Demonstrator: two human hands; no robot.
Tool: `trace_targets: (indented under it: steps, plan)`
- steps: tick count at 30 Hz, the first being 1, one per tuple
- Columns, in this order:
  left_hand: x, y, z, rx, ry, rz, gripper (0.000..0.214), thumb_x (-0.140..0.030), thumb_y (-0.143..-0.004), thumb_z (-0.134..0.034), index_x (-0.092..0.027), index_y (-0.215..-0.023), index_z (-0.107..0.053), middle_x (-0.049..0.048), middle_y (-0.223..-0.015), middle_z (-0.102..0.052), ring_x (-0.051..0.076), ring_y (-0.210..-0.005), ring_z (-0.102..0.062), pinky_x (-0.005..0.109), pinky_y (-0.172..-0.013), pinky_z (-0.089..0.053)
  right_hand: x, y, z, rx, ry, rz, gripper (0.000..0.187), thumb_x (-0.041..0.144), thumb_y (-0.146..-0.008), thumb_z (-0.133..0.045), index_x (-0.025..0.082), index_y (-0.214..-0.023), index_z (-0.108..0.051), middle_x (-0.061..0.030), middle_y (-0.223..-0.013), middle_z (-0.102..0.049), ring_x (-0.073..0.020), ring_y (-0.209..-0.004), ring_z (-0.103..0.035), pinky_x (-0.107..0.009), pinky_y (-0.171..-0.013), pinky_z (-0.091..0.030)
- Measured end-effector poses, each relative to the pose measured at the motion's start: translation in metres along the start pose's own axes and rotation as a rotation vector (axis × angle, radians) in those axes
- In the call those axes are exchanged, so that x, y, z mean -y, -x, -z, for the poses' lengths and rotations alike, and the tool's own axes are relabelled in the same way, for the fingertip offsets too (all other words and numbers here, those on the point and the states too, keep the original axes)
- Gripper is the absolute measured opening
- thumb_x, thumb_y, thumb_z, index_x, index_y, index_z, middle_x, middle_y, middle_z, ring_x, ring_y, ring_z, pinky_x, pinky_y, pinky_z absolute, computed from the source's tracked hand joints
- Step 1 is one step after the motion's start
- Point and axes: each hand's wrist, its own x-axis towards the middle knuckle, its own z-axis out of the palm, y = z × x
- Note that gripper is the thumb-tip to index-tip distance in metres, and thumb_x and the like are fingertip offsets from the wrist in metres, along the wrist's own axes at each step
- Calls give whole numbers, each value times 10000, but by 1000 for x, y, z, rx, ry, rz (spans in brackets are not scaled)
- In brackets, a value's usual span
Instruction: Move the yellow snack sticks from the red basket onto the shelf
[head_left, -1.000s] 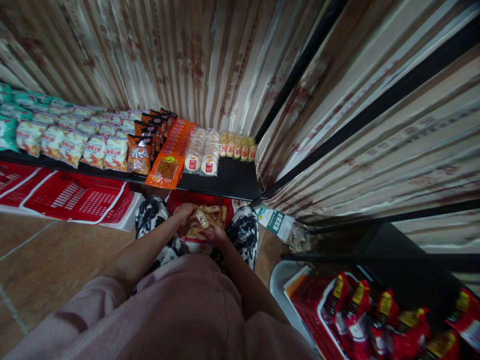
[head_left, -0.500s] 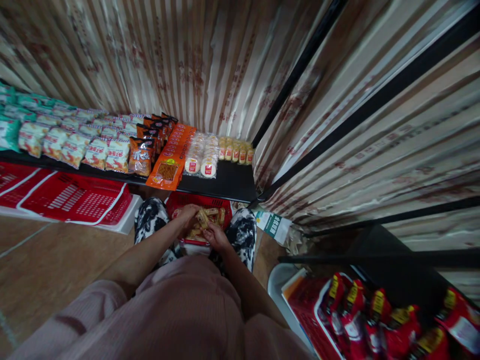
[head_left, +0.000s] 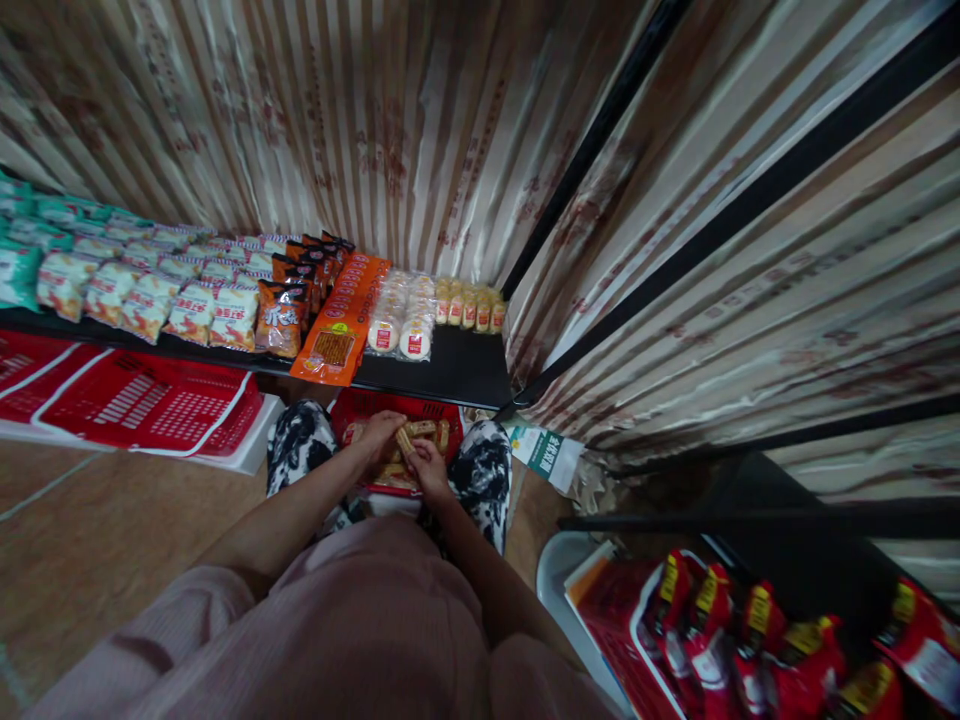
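1. Fabric of our pink top is filling the nearest part of the view, and our bare forearms are reaching forward from its sleeves.
2. Our black-and-white trousers are showing at both knees, which are flanking a red basket.
3. Our right hand is pinching the near end of a small tan snack between thumb and fingers; we are holding it tilted above the basket.
4. Our left hand is meeting the far end of that same snack, its fingers bending; we cannot tell whether they are gripping it.
5. More tan packs are lying loose in the basket, under our hands.
6. Off to our right, red bags with yellow labels are standing close together.
7. Just beyond our basket, a black shelf is running leftward.
8. Along it, from right to left, we are seeing yellow rolls, white round pastries, an orange bag overhanging the front edge, orange-and-black bags, white bags and green bags.
9. Striped, wrinkled sheeting is rising behind everything.
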Motion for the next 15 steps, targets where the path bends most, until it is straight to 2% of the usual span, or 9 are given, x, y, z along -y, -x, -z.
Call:
trace_targets:
  steps: [4,9,15]
  plan:
    - [-7,3,-3,-57,95,104,164,-86,-700,-549,-118,-845,-619,12,-654,-621,73,-537,-528,170,-527,-418,-3,-3,-3,2,72,84,353,352,-562,-679,189,-841,-538,8,-786,-607,-109,-657,-572,-213,-596,-453]
    - [-19,8,-4,-113,193,146,210,-29,-683,-533,-124,-851,-615,8,-645,-622,79,-528,-535,178,-530,-412,-1,1,-7,58,83,98,352,377,-570,-669,191,-839,-537,14,-688,-619,-127,-599,-572,-221,-540,-446]
    - [-30,13,-5,-69,213,145,205,-4,-644,-518,-127,-764,-630,20,-636,-636,94,-525,-538,209,-565,-437,9,5,-10,17,116,158,240,389,-625,-596,183,-740,-551,25,-591,-571,-114,-537,-533,-221,-524,-423]
